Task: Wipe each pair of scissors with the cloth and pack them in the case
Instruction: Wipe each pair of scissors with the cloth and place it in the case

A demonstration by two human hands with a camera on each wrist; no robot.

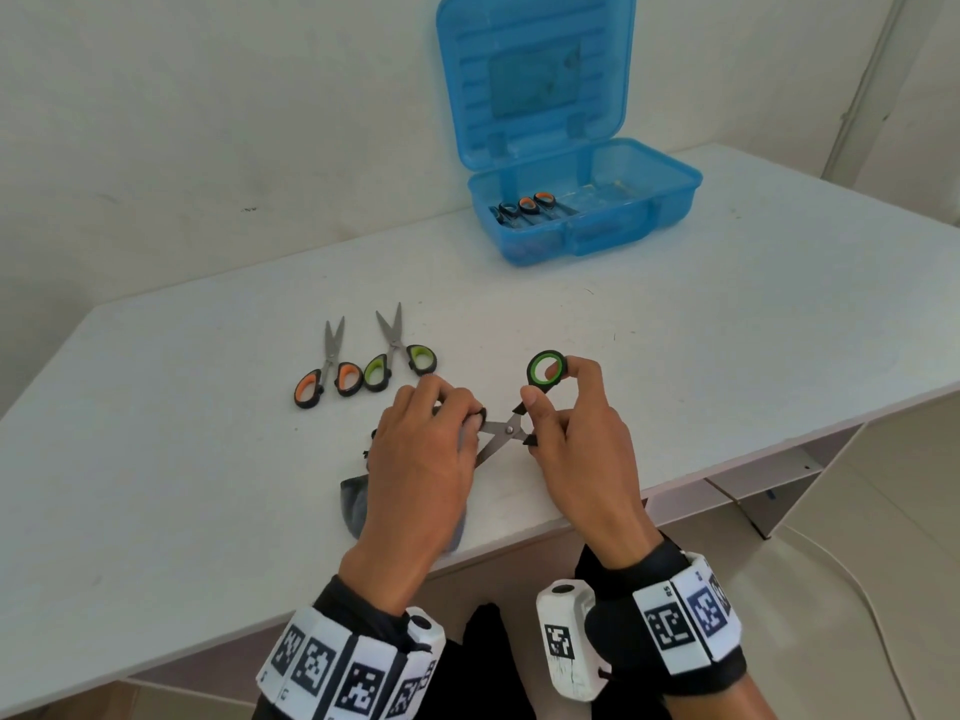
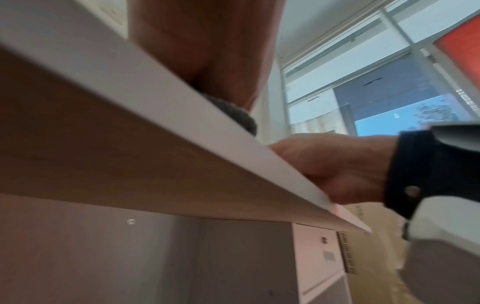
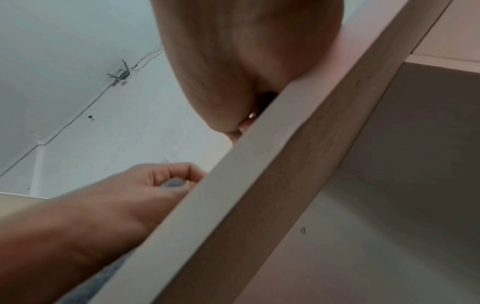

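Green-handled scissors (image 1: 511, 430) are spread open just above the white table (image 1: 727, 330). My right hand (image 1: 550, 387) pinches the upper handle ring between thumb and fingers; the lower handle is hidden under the palm. My left hand (image 1: 467, 413) grips a grey cloth (image 1: 353, 504) folded round one blade, and the other blade shows below its fingers. The left wrist view shows the cloth (image 2: 233, 112) bulging under my left palm (image 2: 207, 51) at the table edge. In the right wrist view the left hand (image 3: 135, 189) pinches the cloth (image 3: 174, 182).
An orange-handled pair (image 1: 327, 376) and a green-handled pair (image 1: 397, 356) lie side by side left of my hands. The open blue case (image 1: 582, 236) stands at the back right, lid up, with several scissors (image 1: 524, 207) inside. The table's front edge runs under my wrists.
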